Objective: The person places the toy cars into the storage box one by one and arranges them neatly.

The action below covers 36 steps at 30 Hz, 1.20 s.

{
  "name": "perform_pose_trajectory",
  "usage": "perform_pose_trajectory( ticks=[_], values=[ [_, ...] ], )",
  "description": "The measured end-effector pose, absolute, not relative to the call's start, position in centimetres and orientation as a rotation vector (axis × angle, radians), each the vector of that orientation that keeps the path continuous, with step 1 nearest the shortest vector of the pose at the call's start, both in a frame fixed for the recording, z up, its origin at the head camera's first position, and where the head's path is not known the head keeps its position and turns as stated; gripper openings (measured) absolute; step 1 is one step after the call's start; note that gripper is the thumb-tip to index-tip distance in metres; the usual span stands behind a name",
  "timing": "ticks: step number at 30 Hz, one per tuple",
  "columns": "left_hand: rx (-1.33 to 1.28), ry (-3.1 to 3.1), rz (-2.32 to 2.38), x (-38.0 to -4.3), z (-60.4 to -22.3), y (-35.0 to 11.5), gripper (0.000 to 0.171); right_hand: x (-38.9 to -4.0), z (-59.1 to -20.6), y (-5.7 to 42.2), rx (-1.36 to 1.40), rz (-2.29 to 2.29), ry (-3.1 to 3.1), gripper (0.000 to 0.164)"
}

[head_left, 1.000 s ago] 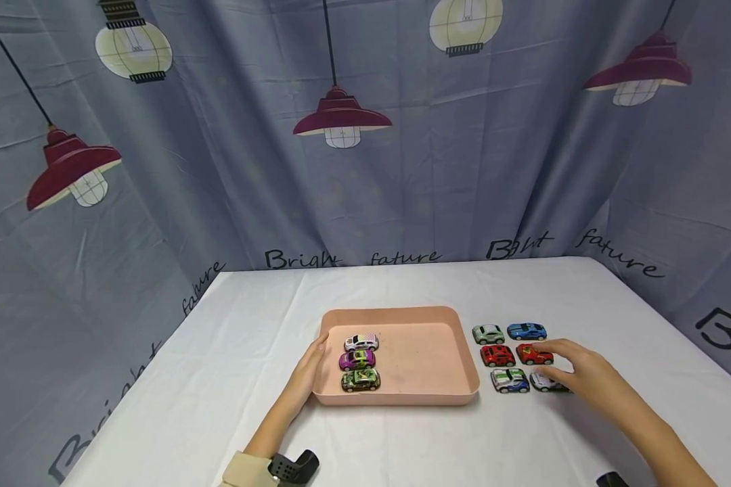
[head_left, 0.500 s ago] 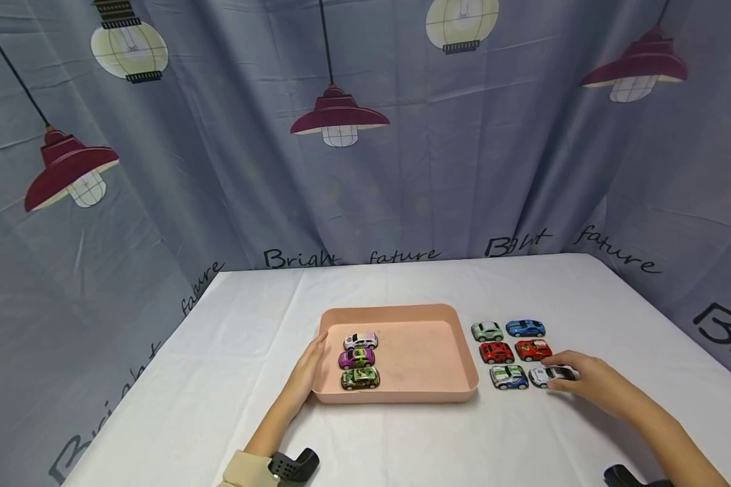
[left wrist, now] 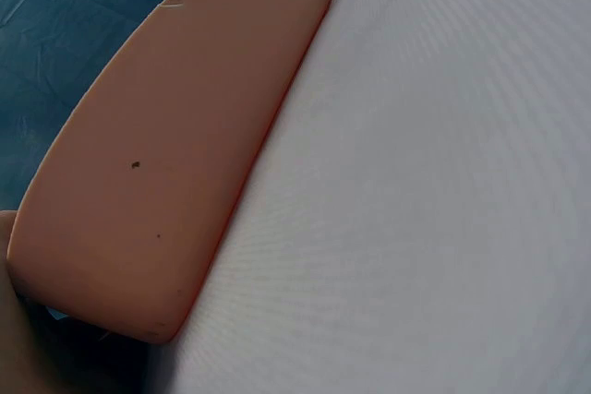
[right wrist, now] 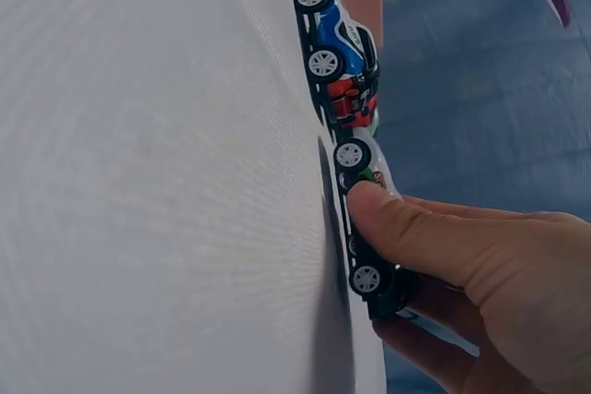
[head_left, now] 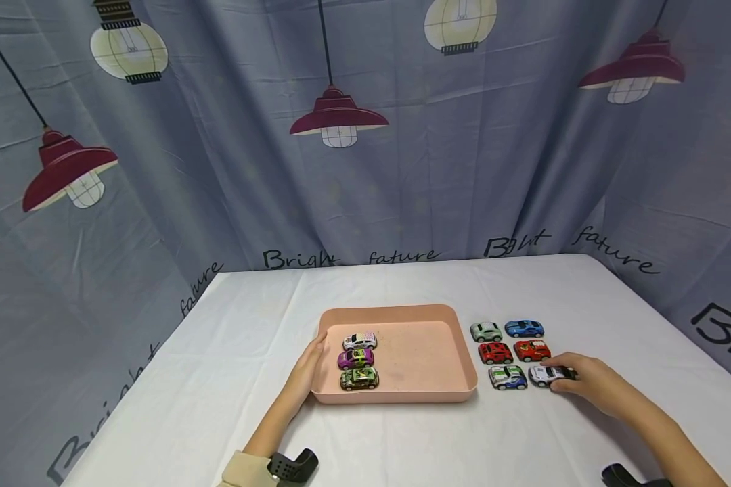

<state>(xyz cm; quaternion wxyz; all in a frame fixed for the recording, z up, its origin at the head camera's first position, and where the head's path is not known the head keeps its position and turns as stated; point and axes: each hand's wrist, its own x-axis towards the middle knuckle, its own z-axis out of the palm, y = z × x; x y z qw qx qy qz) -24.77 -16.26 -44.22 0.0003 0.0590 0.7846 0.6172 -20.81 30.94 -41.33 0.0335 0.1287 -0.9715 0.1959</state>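
Observation:
In the head view, my right hand (head_left: 593,385) pinches a white-and-black toy car (head_left: 545,376) at the near right of a group of toy cars. The right wrist view shows the thumb on the near side of that car (right wrist: 367,279), which is on or just over the cloth. A white, blue and green toy car (head_left: 508,377) stands just left of it. My left hand (head_left: 304,368) holds the left edge of a pink tray (head_left: 396,398). Inside, along the left, are a white toy car (head_left: 360,341), a purple one (head_left: 356,358) and a green camouflage one (head_left: 359,379).
Behind the gripped car stand two red toy cars (head_left: 533,350), with a pale green car (head_left: 486,331) and a blue car (head_left: 524,329) farther back. A white cloth (head_left: 402,446) covers the table. A grey-blue curtain (head_left: 402,189) hangs behind it.
My right hand has come down from beside the red cars to the white-and-black car and closed its fingers on it. My left hand stays at the tray.

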Motion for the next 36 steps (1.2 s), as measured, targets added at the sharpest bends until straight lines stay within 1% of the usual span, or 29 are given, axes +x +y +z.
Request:
perform_pose_trajectory(
  ticks=[16,24,31,36],
  values=[
    [0.165,2.468,1.923,-24.7,-44.4,-16.2,0.052,-20.2,-39.5,29.5,0.432,0.623,-2.914,0.042],
    [0.182,2.464,1.933,-24.6,-44.3,-16.3,0.052,-20.0,-37.4,26.6,0.424,0.615,-2.936,0.046],
    [0.17,2.477,1.914,-24.7,-44.5,-16.3,0.051,-19.8,-36.0,23.8,0.516,0.624,-2.862,0.041],
    [0.18,2.482,1.91,-24.8,-44.4,-16.3,0.051,-20.0,-35.3,22.1,0.534,0.635,-2.864,0.042]
  ],
)
